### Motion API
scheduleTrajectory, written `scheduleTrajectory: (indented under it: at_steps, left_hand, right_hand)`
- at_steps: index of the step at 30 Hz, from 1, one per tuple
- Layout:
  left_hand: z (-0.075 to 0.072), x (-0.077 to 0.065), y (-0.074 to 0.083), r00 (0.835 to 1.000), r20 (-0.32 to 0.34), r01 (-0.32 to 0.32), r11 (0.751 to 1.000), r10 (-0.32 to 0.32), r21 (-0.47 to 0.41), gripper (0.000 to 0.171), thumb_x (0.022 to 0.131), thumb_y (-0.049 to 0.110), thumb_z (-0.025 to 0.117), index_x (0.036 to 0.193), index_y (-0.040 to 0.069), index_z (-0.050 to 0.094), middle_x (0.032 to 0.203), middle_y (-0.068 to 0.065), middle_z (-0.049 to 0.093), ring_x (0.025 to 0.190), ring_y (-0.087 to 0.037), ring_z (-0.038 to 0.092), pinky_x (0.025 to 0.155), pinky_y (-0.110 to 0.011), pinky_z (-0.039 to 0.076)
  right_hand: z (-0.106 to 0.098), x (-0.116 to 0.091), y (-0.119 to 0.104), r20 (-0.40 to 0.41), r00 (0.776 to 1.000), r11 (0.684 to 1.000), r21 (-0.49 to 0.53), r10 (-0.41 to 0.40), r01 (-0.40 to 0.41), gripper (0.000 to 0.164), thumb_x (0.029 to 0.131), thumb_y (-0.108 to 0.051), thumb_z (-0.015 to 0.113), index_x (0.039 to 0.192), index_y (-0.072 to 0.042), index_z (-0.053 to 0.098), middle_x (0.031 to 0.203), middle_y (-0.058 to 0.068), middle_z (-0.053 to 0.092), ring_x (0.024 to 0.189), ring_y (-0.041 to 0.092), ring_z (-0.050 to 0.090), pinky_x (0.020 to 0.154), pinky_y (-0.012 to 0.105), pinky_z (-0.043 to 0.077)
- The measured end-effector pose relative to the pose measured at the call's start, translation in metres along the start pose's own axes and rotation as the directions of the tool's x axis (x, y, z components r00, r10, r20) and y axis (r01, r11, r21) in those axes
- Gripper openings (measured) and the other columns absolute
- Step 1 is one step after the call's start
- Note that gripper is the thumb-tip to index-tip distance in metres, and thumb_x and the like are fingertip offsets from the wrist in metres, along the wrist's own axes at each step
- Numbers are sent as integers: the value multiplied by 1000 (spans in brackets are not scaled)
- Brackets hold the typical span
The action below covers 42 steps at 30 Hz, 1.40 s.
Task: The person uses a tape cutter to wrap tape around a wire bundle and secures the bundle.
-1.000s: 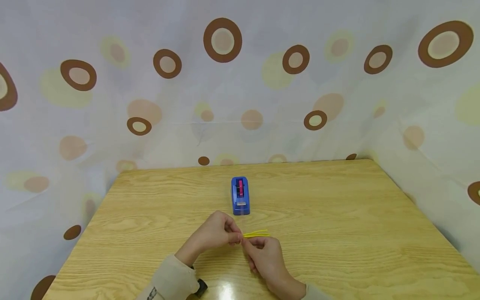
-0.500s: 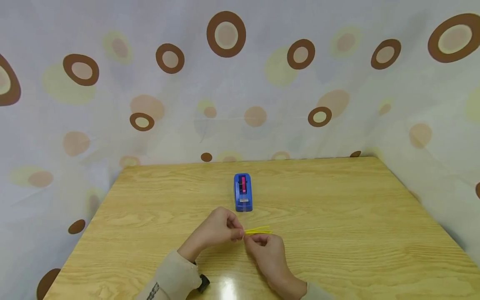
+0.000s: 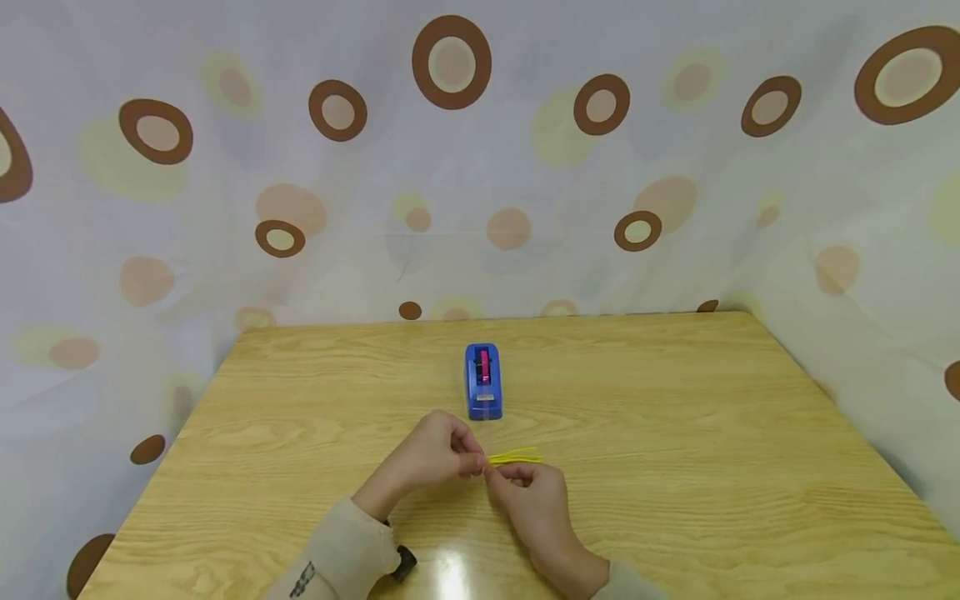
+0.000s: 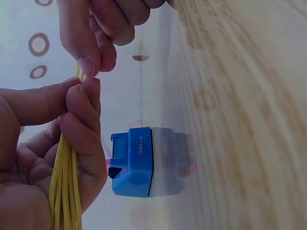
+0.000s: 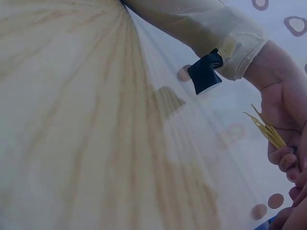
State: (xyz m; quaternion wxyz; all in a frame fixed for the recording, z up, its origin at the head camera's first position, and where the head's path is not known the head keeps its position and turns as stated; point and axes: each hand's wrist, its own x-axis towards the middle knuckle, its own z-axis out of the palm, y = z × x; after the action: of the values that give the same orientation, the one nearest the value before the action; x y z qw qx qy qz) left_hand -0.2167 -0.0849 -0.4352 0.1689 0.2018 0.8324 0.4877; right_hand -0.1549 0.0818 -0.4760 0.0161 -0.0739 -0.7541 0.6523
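I held the yellow strands (image 3: 516, 456) in the lower middle of the head frame, up off the table (image 3: 675, 400). My left hand (image 3: 429, 454) was narrow: thumb and fingertips pinched the strands while the rest ran down through the palm, lower left in the left wrist frame. I judge that this grip was there to bind loose, springy lengths into a single tidy bundle. My right hand (image 3: 534, 504) was narrow too, thumb and forefinger pinching the strands where they met the left fingertips. Working from 2 sides at that spot probably let the left hand steady while the right did the fine work.

The dispenser (image 3: 483, 390) stood just above my hands, near the centre of the head frame, cutting end toward me, I suppose for an easy reach.

By count: 2 hands, 1 bundle, 1 dispenser with 1 pink roll (image 3: 484, 365) in it, 2 sleeves (image 3: 341, 542) at the bottom edge, and 1 black block (image 3: 405, 564) by the left cuff. My fingers hid part of the bundle, so its strands could only be put at roughly 5.
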Motion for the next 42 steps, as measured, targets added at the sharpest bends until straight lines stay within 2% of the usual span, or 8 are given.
scheduleTrajectory:
  at_steps: [12, 19, 22, 27, 30, 33, 36, 42]
  left_hand:
    - [3, 0, 1, 1000, -2, -3, 1000, 3, -18, 11, 88, 4, 74, 77, 4, 72, 71, -1, 69, 63, -15, 66, 56, -27, 51]
    - [5, 2, 2, 1000, -9, -2, 1000, 2, -5, 12, 88, 5, 74, 76, 6, 73, 70, 0, 69, 62, -13, 64, 55, -27, 49]
    - [6, 2, 2, 1000, -4, 5, 1000, -4, 4, 12, 87, 4, 74, 76, 6, 73, 69, 0, 68, 62, -12, 62, 55, -26, 49]
    - [9, 2, 2, 1000, 1, -3, 1000, 3, 14, 11, 86, 3, 75, 75, 6, 73, 69, 1, 68, 61, -11, 60, 55, -25, 48]
    - [10, 2, 2, 1000, 1, -8, 1000, 8, 28, 12, 86, 4, 75, 75, 7, 73, 68, 1, 67, 61, -11, 60, 55, -25, 48]
    - [10, 4, 2, 1000, -2, -11, 999, 12, 42, 13, 87, 5, 74, 74, 8, 73, 68, 2, 68, 61, -11, 61, 54, -25, 48]
    - [9, 5, 2, 1000, -4, -16, 999, 16, 47, 14, 86, 5, 75, 73, 9, 73, 67, 3, 68, 61, -11, 61, 54, -25, 48]
    - [10, 7, 2, 1000, 10, -3, 999, 2, 54, 14, 86, 7, 76, 73, 11, 73, 67, 3, 68, 61, -12, 62, 55, -26, 49]
  right_hand:
    - [-10, -6, -1, 61, 998, 997, -82, 8, -3, 15, 87, -16, 74, 89, -1, 76, 69, -1, 60, 61, 7, 50, 51, 18, 40]
    - [-22, -5, -8, 113, 994, 990, -140, -4, 20, 15, 88, -18, 74, 88, -3, 77, 70, 0, 64, 61, 10, 55, 53, 20, 45]
    - [-29, -4, -14, 145, 989, 991, -135, 8, 12, 18, 90, -19, 73, 90, -2, 76, 69, 2, 64, 57, 11, 55, 50, 21, 45]
    - [-38, -5, -21, 230, 973, 998, -65, 30, -16, 24, 93, -21, 70, 95, 2, 73, 65, 4, 61, 51, 12, 50, 45, 21, 41]
    - [-42, -4, -24, 285, 958, 1000, -22, -9, 16, 26, 95, -20, 68, 96, 5, 71, 67, 6, 61, 49, 12, 50, 46, 21, 42]
    - [-46, 0, -30, 323, 942, 996, 13, -85, 85, 25, 96, -17, 66, 96, 8, 70, 69, 10, 62, 49, 11, 52, 47, 21, 44]
    - [-49, 6, -37, 335, 931, 989, 38, -147, 142, 24, 98, -13, 63, 97, 10, 69, 71, 13, 62, 50, 12, 54, 48, 21, 46]
    - [-56, 20, -48, 359, 912, 979, 33, -200, 201, 22, 100, -13, 60, 97, 7, 70, 75, 14, 62, 55, 13, 55, 51, 23, 48]
